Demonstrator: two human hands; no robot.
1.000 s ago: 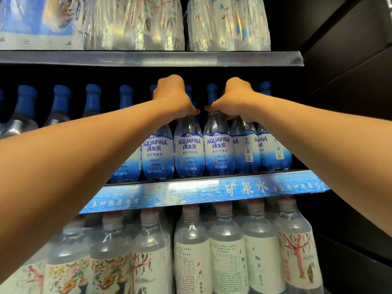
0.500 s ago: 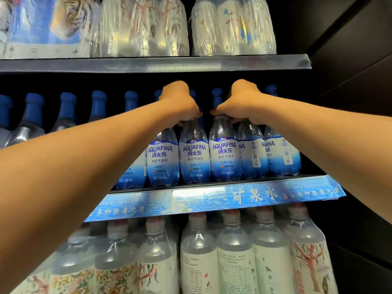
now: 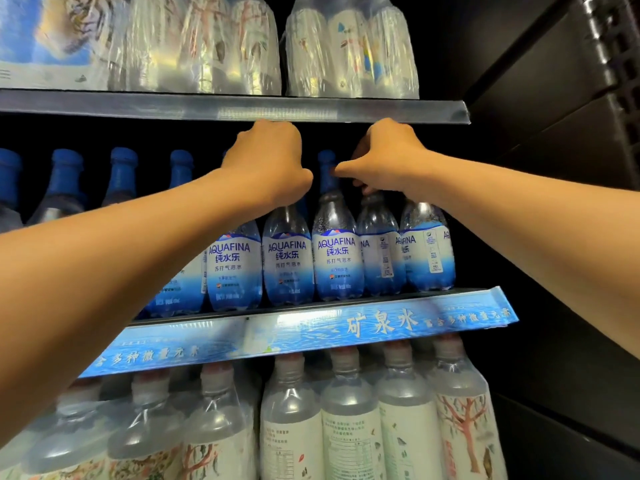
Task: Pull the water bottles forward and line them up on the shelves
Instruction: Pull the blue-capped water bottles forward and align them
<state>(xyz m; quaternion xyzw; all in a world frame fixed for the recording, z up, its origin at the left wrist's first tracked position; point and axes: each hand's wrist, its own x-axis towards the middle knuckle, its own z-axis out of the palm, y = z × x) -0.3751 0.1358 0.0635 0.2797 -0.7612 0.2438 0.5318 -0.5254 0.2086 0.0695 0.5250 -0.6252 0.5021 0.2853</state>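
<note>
reaching into the middle shelf (image 3: 346, 306) from the head view, both my hands are up at the necks of the aquafina bottles (image 3: 337, 258), which stand in a row at the front edge of that shelf, right half, labels mostly facing out. left hand (image 3: 270, 164) has its grip curled down over the tops around the second and third bottle from the centre, knuckles toward me; i cannot tell exactly which neck the fingers close on, the hand hides it. right hand (image 3: 388, 161) has its grip curled too, thumb stretched toward the blue cap (image 3: 326, 168) of the centre bottle, fingers down behind the necks of the two right-most bottles; whether it really pinches one i cannot tell.

handling, my guess: full small plastic bottles, moderately heavy, walls a bit soft, smooth and slippery. base slides easily on the shelf but they are tall and narrow so they may tip if yanked from the cap. best hold looks like the neck just under the cap, or the shoulder; pull low and slow.

further-left bottles (image 3: 121, 174) sit deeper in the shelf, only caps and shoulders showing, so they look not yet pulled forward.

versus half a second ago: both hands have lifted off the shoulders and sit higher, near the upper shelf lip (image 3: 242, 109); the centre cap now shows between them. front row looks unchanged.
</note>
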